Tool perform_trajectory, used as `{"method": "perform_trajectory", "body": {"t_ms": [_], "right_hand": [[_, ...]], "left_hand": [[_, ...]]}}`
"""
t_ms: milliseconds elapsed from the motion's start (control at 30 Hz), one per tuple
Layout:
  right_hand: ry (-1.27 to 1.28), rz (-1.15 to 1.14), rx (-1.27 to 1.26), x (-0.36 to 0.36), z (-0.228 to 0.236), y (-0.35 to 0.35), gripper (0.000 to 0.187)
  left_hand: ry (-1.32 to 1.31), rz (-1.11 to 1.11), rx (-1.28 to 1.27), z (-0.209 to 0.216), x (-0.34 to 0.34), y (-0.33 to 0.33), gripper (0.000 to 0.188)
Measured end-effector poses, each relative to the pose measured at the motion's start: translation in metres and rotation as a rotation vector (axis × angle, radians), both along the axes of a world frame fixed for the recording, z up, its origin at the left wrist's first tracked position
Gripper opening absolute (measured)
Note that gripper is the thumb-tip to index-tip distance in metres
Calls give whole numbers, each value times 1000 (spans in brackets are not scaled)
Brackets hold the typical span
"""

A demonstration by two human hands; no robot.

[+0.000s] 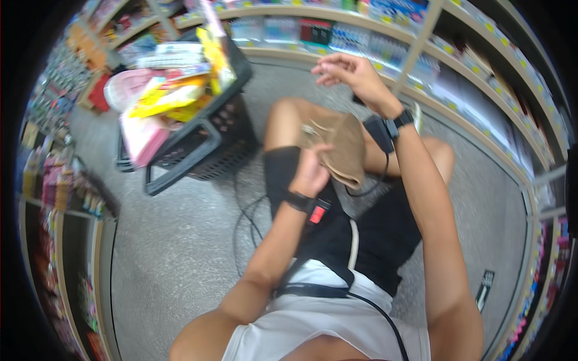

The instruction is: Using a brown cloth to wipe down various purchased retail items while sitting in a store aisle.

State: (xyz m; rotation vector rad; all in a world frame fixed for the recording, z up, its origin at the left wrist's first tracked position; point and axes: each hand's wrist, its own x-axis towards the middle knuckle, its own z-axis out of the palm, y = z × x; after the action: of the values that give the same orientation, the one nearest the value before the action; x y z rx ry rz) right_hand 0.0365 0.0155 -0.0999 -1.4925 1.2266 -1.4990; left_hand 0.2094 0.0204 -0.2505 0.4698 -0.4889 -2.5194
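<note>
A brown cloth bag [342, 141] with a pale cord at one corner lies over my lap, between my bent knees. My left hand [313, 172] grips its near-left side, thumb over the cloth; motion blurs the fingertips. Farther off and to the right, my right hand [352, 75] is raised above the floor near the shelf. Its fingers are apart and loosely curled, with nothing seen in them. Each wrist wears a black strap, and a dark box-shaped device [379, 133] hangs beside the right one.
At the left stands a black shopping basket [226, 141] heaped with packages, including a yellow packet [171, 99] and a pink-and-white pack [143, 141]. Stocked shelves [325, 51] curve round the far side and both sides. A black cable [247, 219] trails over the grey floor [174, 259].
</note>
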Motion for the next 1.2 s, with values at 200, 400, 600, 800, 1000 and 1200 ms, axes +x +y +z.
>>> {"method": "perform_trajectory", "body": {"t_ms": [200, 400, 600, 800, 1000, 1200], "right_hand": [[-252, -272, 350, -110, -86, 29, 38], [-451, -415, 700, -160, -168, 29, 48], [-379, -544, 781, -184, -215, 4, 55], [-247, -822, 805, -246, -269, -4, 56], [51, -800, 804, -270, -280, -36, 64], [-202, -710, 455, -285, -317, -72, 54]], "left_hand": [[51, 13, -39, 36, -8, -13, 39], [99, 39, -82, 60, -20, -30, 39], [10, 47, -53, 64, -34, -51, 38], [-68, -5, -49, 68, -68, -73, 36], [-146, 33, -113, 75, -91, -122, 36], [-58, 41, -176, 93, -128, -155, 36]]}}
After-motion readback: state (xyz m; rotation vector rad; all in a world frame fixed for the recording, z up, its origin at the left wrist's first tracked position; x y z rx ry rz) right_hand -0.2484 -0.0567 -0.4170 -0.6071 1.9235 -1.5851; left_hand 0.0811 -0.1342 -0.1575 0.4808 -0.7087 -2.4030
